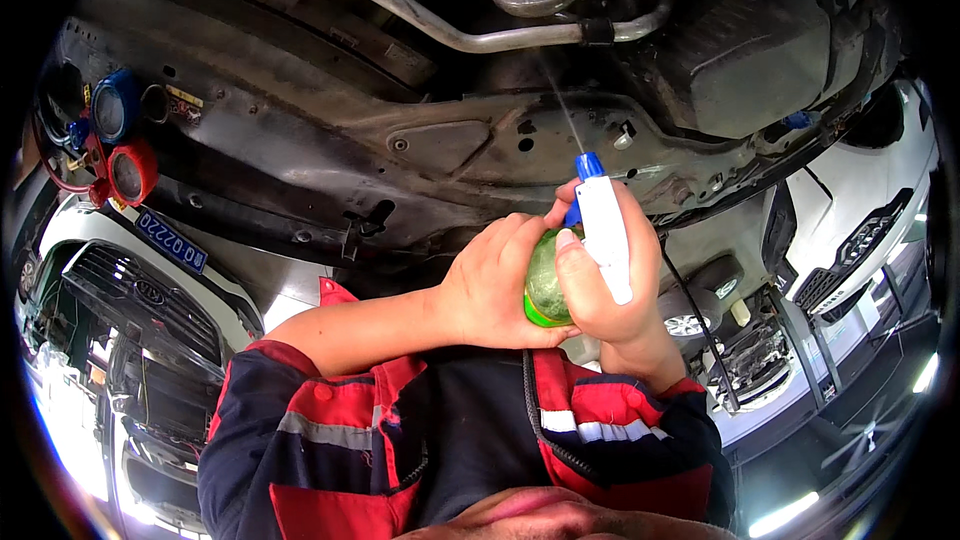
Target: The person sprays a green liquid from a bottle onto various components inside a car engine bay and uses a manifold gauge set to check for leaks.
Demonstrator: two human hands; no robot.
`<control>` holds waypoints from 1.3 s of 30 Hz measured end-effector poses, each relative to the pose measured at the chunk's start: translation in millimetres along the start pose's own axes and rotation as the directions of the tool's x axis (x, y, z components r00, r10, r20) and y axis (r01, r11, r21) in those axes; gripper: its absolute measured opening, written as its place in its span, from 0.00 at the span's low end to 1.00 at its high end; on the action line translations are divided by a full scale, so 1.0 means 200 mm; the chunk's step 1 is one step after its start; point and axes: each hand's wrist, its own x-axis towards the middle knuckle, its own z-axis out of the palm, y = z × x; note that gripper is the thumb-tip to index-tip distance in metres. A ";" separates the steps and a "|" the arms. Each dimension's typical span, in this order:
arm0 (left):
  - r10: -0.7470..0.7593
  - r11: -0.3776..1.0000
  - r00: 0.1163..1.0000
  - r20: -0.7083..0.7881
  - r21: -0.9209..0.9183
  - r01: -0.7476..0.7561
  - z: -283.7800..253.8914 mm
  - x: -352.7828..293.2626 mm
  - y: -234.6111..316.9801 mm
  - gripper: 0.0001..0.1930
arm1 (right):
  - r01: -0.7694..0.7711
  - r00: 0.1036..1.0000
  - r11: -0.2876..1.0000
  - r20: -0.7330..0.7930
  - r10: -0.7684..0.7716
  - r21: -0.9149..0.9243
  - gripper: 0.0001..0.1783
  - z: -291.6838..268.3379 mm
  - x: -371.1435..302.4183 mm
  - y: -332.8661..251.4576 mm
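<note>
A spray bottle with a green body (546, 278) and a white and blue trigger head (606, 230) is held in front of my chest, its blue nozzle pointing into the engine bay. My left hand (492, 285) is closed round the bottle's body from the left. My right hand (632, 290) is wrapped round the trigger head, with its fingers at the blue trigger. From the nozzle a thin stream of liquid runs up toward a bent silver metal pipe (490, 42) beyond it. The stream's far end fades into the dark.
A dark, dusty car body panel (300, 155) spans the space before my hands. Blue and red pressure gauges (132, 172) with hoses hang at the left. A black cover (765, 65) sits at the far right. White cars (150, 280) stand on both sides; a thin dark rod (700, 325) slants at right.
</note>
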 end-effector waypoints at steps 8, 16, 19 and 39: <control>-0.002 0.996 0.995 0.103 -0.089 0.011 -0.13 0.00 -0.05 0.51 | 0.120 0.991 0.990 -0.048 -0.124 -0.075 0.23 0.09 0.04 -0.03; -0.026 0.997 0.977 0.213 -0.068 0.041 -0.14 0.10 -0.05 0.51 | -0.041 0.948 0.987 -0.305 0.087 0.154 0.24 0.08 0.03 0.02; -0.078 0.994 0.960 0.270 -0.048 0.094 -0.10 0.13 -0.02 0.49 | -0.096 0.931 0.978 -0.331 0.153 0.183 0.21 0.02 0.01 0.02; -0.030 1.000 0.979 0.202 0.010 0.029 -0.06 0.09 -0.05 0.46 | 0.025 0.952 0.984 -0.304 0.031 0.177 0.28 0.03 -0.05 0.10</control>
